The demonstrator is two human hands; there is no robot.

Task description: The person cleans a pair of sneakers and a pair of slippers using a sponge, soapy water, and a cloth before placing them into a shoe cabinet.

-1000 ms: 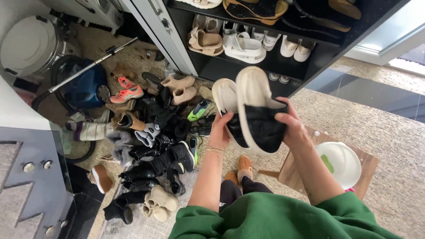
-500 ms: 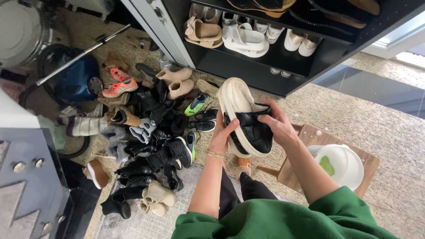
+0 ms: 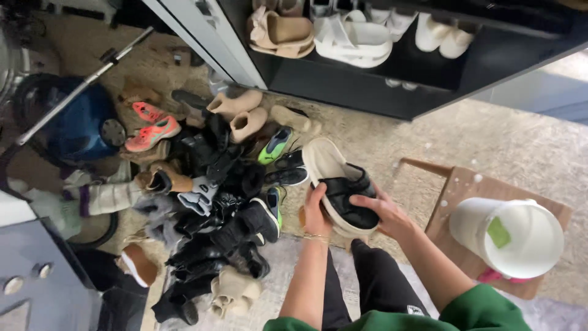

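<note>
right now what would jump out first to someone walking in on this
Both hands, left hand and right hand, hold a black slipper with a thick cream sole at the centre. Left of it, a big heap of dark boots and shoes covers the floor. A white bucket stands on a wooden stool at right.

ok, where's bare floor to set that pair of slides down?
Free: the beige carpet between the black shoe shelf and the wooden stool, right of the slides held by left hand and right hand. Crowded: the shoe pile to the left; the white bucket fills most of the stool.
</note>
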